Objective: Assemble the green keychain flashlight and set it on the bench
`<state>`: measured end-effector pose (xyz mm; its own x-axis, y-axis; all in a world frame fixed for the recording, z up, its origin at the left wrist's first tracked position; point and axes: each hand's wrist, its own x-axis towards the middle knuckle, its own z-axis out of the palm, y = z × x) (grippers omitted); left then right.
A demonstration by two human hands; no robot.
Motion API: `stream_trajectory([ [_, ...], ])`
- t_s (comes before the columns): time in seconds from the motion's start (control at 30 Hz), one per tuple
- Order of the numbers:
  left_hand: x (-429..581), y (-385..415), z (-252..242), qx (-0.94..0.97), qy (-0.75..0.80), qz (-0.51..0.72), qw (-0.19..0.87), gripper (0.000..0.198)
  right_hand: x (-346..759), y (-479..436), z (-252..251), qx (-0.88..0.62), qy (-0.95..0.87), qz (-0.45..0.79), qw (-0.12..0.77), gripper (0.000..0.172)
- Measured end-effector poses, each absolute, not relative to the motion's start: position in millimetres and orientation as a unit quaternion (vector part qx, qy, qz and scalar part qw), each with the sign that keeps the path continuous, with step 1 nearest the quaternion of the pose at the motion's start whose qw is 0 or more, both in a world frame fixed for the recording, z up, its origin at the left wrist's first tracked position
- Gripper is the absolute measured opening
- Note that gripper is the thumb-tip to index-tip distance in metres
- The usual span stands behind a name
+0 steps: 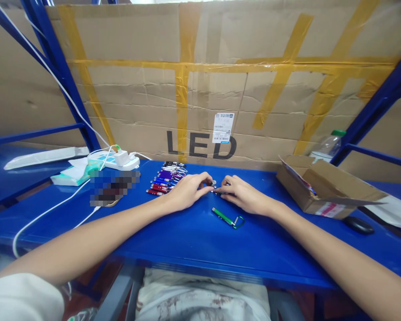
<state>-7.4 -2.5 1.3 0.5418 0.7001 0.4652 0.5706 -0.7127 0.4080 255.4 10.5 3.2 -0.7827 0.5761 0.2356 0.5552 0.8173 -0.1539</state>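
Above the middle of the blue table, my left hand [187,191] has its thumb and index finger curled close together beside small round silver pieces [214,183], which look like button cells. Facing it, my right hand [245,194] is closed, its fingertips pinched low over the tabletop. What either pinch contains is too small and covered to make out. Nearer to me lies a green pen-shaped keychain torch [223,216] with a carabiner clip [239,221]. Left of my left hand, several similar torches [163,180] in red, blue, purple, silver and black lie in a row.
An open cardboard box [307,189] stands right, with a black mouse [359,225] and a green-capped bottle [330,145] nearby. A power strip [120,160], tissue pack [71,174], phone [115,189] and white cables occupy the left. A large carton [147,107] walls the back.
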Motion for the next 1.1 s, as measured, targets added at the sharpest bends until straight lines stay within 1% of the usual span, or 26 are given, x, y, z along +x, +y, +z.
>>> stream_trajectory([
  [0.23,-5.7,-1.5,-0.2,0.863,0.383,0.309,0.117,0.016,252.6,4.7,9.0,-0.274,-0.951,0.048,0.138,0.019],
  [0.4,-5.9,-0.7,-1.8,0.862,0.385,0.306,0.125,0.015,250.2,1.9,11.9,-0.268,-0.946,0.082,0.161,0.009],
  [0.47,-5.8,-1.0,-1.9,0.861,0.387,0.303,0.129,0.016,249.6,1.8,13.6,-0.277,-0.938,0.091,0.187,0.008],
  [0.53,-5.5,-2.2,-1.5,0.861,0.387,0.3,0.137,0.015,248.9,1.6,15.6,-0.3,-0.917,0.111,0.238,0.006],
  [0.63,-4.6,-5.2,-0.3,0.865,0.378,0.293,0.152,0.015,247.0,-0.3,18.9,-0.322,-0.877,0.156,0.321,0.009],
  [0.7,-4.0,-7.1,0.3,0.869,0.372,0.286,0.156,0.014,245.2,-2.5,20.6,-0.317,-0.865,0.181,0.345,0.011],
  [0.83,-3.8,-8.2,0.3,0.879,0.37,0.271,0.132,0.015,242.6,-5.7,21.8,-0.295,-0.869,0.207,0.34,0.013],
  [0.97,-4.3,-7.6,-0.9,0.891,0.359,0.257,0.105,0.016,241.6,-5.9,21.3,-0.292,-0.868,0.221,0.336,0.01],
  [1.1,-4.4,-7.8,-1.9,0.902,0.333,0.257,0.097,0.014,240.0,-7.0,21.0,-0.279,-0.868,0.23,0.341,0.012],
])
